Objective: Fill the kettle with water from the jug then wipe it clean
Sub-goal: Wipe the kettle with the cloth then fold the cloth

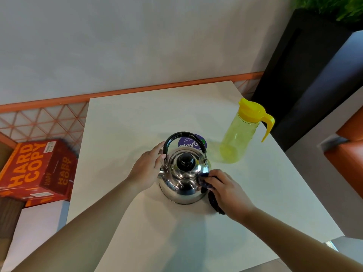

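A shiny steel kettle (181, 181) with a black lid knob and an upright black handle stands in the middle of the white table (121, 122). My left hand (146, 167) rests against the kettle's left side by the handle base, fingers nearly straight. My right hand (225, 190) grips a dark blue cloth (204, 180) and presses it on the kettle's right side; part of the cloth hangs below my palm. A yellow see-through jug (240, 134) with a yellow lid and handle stands upright to the back right, apart from both hands.
A round purple sticker (189, 143) lies on the table behind the kettle. An orange and red box (37, 171) marked HARD COPY sits on the floor to the left. A black planter (306, 75) stands at the right, orange seats beyond it.
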`<state>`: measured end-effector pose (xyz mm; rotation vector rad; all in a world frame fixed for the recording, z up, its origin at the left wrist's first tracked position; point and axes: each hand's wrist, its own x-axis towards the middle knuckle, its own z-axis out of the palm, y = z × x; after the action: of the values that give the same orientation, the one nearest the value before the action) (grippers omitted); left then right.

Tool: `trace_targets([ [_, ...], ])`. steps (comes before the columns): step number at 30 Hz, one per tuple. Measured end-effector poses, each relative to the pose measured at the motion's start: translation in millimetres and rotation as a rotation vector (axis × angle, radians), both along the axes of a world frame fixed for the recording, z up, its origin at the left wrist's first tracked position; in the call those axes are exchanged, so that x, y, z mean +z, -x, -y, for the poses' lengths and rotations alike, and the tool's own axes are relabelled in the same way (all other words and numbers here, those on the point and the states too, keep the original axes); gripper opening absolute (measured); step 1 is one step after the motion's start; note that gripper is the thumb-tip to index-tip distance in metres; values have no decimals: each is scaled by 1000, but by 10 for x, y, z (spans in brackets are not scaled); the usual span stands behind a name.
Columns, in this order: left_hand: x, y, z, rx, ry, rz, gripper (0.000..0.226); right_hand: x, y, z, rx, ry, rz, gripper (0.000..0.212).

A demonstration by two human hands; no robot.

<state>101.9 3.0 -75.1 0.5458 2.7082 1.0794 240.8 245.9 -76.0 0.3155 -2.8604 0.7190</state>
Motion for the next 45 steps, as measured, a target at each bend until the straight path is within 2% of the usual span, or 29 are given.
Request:
trace_targets([
  [5,0,-4,-3,0,-6,-4,45,29,211,-74,-169,55,4,18],
  [10,35,-20,-13,1,5,-11,46,34,89,5,-63,100,-22,20],
  [15,63,-36,-34,10,-9,-24,44,9,214,-133,-180,88,7,17],
  [18,64,-34,-37,15,0,-19,44,38,262,-42,-140,103,-38,17],
  [22,61,-39,-39,23,6,-28,44,-70,35,-101,-81,123,2,17],
  [26,67,-43,-45,21,4,-35,44,-116,191,-208,-210,79,79,19],
  [31,67,-42,-40,25,10,-40,43,-123,166,-93,-201,121,0,17],
  [37,78,-44,-49,27,17,-31,43,-324,173,-230,-217,8,239,22],
  [40,81,-47,-45,35,23,-24,43,-351,285,-235,-260,-12,238,25],
  [45,78,-48,-54,35,20,-36,43,-465,94,-132,-214,12,235,13],
])
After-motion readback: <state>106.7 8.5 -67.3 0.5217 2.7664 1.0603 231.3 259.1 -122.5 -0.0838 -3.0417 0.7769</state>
